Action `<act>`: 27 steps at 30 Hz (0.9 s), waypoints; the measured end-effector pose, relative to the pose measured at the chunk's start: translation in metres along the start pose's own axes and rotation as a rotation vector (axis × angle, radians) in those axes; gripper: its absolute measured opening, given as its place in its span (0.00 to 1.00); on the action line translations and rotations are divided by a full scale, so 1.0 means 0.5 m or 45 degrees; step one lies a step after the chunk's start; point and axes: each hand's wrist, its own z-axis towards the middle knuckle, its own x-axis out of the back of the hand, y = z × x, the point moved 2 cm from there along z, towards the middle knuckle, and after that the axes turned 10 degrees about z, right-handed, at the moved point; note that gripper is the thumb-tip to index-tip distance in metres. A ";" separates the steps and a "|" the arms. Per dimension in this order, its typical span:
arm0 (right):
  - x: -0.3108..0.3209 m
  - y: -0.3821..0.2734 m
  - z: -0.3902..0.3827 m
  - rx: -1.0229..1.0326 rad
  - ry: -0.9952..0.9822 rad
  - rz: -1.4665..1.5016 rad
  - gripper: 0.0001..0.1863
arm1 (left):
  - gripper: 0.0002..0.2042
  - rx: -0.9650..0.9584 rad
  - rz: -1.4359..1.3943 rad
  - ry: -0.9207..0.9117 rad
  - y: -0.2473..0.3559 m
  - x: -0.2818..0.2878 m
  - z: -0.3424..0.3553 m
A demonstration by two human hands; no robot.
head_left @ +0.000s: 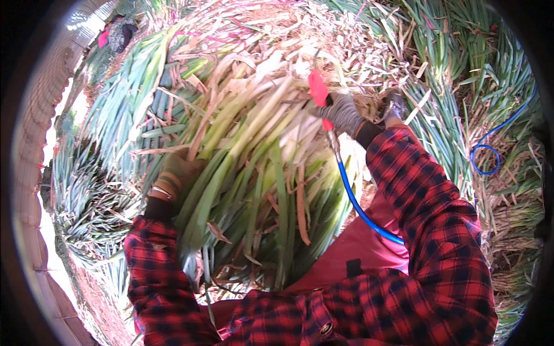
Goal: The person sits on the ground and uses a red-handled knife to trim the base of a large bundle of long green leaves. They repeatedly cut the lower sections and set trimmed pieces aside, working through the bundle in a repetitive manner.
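A large sheaf of long green onions [254, 144] lies slantwise in front of me, with green leaves toward me and pale, dry outer skins farther off. My left hand [178, 176], in a glove, is closed around leaves at the sheaf's left side; its fingertips are hidden among them. In my gloved right hand [344, 113] is a red air blow gun [318, 89], held over the right side of the sheaf with its thin nozzle pointing away from me. From its metal coupling a blue hose [360, 210] curves down toward my lap.
Heaps of green onions [135, 95] lie at the left, and more [441, 52] at the right. Stripped skins [277, 43] litter the far ground. A loop of blue hose [486, 160] rests at the far right. Another person [119, 33] is at the far left, near a pale wall [34, 144].
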 end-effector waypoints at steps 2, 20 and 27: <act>0.082 0.087 0.012 -0.080 0.137 0.325 0.26 | 0.23 -0.039 -0.024 0.047 -0.007 -0.013 0.007; -0.016 0.114 -0.253 -0.485 -0.412 -1.185 0.41 | 0.37 -0.123 0.541 0.247 0.127 0.039 -0.021; -0.221 0.137 -0.093 -0.596 0.209 0.451 0.54 | 0.59 0.108 0.577 -0.177 0.185 -0.007 0.056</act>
